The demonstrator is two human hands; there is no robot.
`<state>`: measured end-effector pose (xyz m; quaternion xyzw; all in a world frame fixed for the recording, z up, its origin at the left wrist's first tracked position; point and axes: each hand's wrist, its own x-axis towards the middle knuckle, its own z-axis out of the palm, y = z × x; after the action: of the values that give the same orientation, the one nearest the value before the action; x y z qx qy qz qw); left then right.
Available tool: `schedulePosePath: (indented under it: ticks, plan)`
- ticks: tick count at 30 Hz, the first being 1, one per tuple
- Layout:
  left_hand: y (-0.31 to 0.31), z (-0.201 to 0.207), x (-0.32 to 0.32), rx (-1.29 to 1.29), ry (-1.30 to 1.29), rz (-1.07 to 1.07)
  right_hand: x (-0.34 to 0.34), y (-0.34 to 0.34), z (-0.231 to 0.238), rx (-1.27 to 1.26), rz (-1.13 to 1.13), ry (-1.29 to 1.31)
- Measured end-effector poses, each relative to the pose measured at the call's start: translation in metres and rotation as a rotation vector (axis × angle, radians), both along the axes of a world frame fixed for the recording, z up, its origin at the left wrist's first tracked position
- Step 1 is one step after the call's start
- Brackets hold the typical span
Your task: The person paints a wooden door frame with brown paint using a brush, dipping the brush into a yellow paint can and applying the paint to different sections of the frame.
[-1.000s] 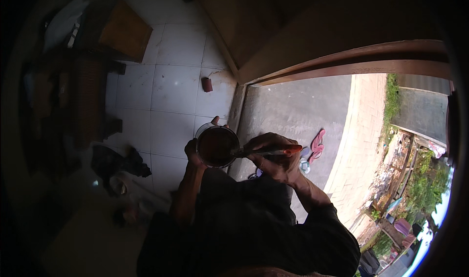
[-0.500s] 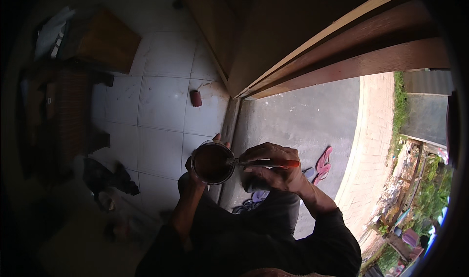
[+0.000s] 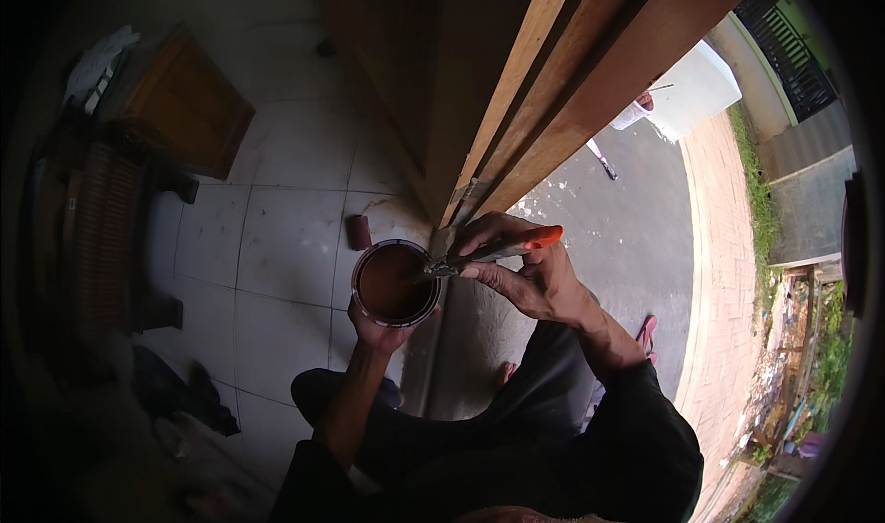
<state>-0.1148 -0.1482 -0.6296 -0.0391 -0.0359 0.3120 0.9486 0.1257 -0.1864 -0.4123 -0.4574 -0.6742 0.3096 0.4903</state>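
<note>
My left hand (image 3: 380, 331) holds a round paint can (image 3: 359, 294) from below and the side, with brown paint (image 3: 392, 279) inside it. Between the fingers and thumb of my right hand (image 3: 521, 279) is a paintbrush (image 3: 502, 249) with an orange-red handle end. Its dark bristle end reaches over the right rim of the can; whether it touches the paint I cannot tell. Just beyond my hands stands a wooden door frame (image 3: 553, 108), brown on its outer part with a paler strip on the inner side.
A small reddish-brown block (image 3: 359, 232) lies on the white floor tiles (image 3: 286, 237). Wooden furniture (image 3: 180, 108) stands at the left. Outside, a pink sandal (image 3: 649, 334) rests on grey concrete (image 3: 636, 219). A dark raised sill (image 3: 429, 362) runs between inside and outside.
My view has tilted toward the door frame, showing more of it and the outside. My right hand has turned, with the brush handle now slanting upward; the can stays in my left hand.
</note>
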Motion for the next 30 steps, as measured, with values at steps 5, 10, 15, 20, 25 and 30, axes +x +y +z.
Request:
schedulePosePath:
  ticks: [5, 10, 15, 20, 25, 30]
  plan:
    - [0.005, -0.007, 0.012, 0.092, -0.012, 0.068, 0.008, 0.031, -0.002, 0.009, 0.039, -0.004]
    - [0.008, -0.008, 0.011, -0.023, 0.097, 0.133, 0.006, 0.026, -0.007, -0.056, 0.018, -0.007]
    - [0.001, -0.006, 0.014, 0.049, 0.221, 0.295, 0.005, 0.024, -0.002, -0.064, 0.078, -0.015]
    - [-0.003, 0.007, 0.006, 0.042, 0.199, 0.157, 0.011, 0.034, -0.011, 0.134, 0.167, -0.081]
    - [0.004, 0.023, 0.015, 0.035, 0.138, 0.084, 0.018, 0.034, -0.019, 0.169, 0.177, -0.058]
    - [0.011, 0.006, 0.040, 0.006, 0.094, -0.012, 0.035, 0.035, -0.045, 0.306, 0.110, -0.032]
